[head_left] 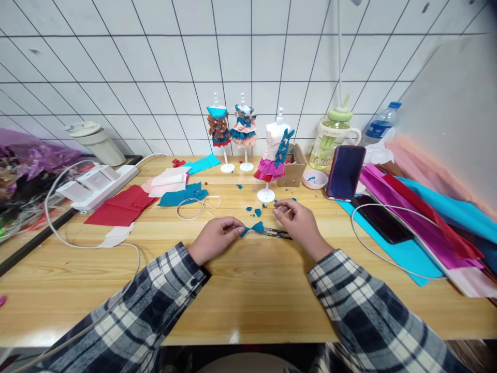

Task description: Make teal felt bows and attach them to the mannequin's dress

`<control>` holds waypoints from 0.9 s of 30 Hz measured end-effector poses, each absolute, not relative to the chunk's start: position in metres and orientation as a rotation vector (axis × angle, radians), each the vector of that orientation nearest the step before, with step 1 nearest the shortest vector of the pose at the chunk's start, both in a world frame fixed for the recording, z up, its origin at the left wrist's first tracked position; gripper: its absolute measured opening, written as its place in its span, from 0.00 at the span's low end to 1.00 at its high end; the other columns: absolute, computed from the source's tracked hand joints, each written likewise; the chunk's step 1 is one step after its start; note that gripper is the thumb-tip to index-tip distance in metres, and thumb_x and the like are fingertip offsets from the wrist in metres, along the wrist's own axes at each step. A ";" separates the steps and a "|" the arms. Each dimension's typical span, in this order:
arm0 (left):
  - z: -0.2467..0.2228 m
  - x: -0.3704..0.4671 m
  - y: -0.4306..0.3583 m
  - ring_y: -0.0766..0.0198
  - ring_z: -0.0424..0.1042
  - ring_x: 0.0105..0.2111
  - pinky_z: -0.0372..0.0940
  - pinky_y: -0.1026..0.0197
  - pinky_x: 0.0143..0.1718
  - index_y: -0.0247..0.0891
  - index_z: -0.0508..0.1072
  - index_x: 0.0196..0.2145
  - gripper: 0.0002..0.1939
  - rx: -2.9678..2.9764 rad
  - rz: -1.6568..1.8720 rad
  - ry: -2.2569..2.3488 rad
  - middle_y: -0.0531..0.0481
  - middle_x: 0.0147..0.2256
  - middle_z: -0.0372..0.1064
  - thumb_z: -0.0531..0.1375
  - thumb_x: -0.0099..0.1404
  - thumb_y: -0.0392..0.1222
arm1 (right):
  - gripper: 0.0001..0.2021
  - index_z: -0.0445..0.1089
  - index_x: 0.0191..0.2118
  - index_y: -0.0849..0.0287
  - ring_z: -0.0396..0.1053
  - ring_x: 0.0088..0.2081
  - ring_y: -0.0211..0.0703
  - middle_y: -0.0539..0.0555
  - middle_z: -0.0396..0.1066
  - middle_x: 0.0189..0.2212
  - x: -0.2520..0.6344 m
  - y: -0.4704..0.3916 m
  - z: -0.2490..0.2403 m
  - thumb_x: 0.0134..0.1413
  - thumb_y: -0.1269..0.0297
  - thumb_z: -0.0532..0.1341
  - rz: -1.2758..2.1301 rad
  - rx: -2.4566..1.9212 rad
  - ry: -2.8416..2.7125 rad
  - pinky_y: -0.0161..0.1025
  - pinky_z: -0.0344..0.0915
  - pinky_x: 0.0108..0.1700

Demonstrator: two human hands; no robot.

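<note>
My left hand (219, 235) pinches one end of a small teal crepe-paper bow (258, 227) low over the table. Just right of the bow lies a pair of dark thread snips (277, 233), its tips against or under the paper. My right hand (301, 225) hovers beside the snips, fingers loosely bent and apart, with nothing visible in them. Teal paper scraps (258, 212) are scattered beyond the hands. Behind them stands a small dress form (275, 142) in a pale top and magenta skirt, with teal bows down one side.
Two more dressed forms (227, 168) stand by the wall. Folded red paper (120, 205), teal paper (182, 196) and a thin cord loop (190, 209) lie left. On the right are a propped phone (345, 171), a pink dish (315, 179), a small carton (293, 173) and long coloured sheets (421, 217).
</note>
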State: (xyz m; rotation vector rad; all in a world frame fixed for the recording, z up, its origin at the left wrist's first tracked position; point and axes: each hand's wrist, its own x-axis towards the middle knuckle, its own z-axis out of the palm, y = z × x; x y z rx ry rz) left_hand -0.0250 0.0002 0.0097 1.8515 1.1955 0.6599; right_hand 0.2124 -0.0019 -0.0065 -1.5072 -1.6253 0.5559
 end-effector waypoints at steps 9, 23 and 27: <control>0.002 -0.023 0.002 0.61 0.73 0.33 0.66 0.61 0.36 0.36 0.71 0.35 0.11 1.594 0.823 1.116 0.47 0.34 0.75 0.59 0.59 0.47 | 0.08 0.74 0.36 0.57 0.65 0.39 0.46 0.55 0.72 0.33 0.229 0.036 -0.014 0.54 0.65 0.57 0.006 -1.491 -2.090 0.40 0.58 0.43; -0.001 -0.027 0.000 0.59 0.68 0.37 0.61 0.57 0.42 0.40 0.73 0.32 0.08 2.306 0.626 1.217 0.50 0.34 0.71 0.65 0.54 0.42 | 0.11 0.74 0.40 0.54 0.65 0.42 0.45 0.53 0.72 0.39 0.249 0.040 -0.020 0.53 0.68 0.57 0.048 -1.720 -2.052 0.40 0.58 0.43; -0.001 -0.026 0.000 0.57 0.68 0.39 0.61 0.55 0.42 0.41 0.73 0.37 0.16 2.319 0.606 1.232 0.49 0.36 0.71 0.66 0.52 0.50 | 0.10 0.74 0.40 0.54 0.65 0.41 0.46 0.54 0.72 0.36 0.243 0.041 -0.026 0.55 0.61 0.58 0.089 -1.729 -2.071 0.40 0.58 0.41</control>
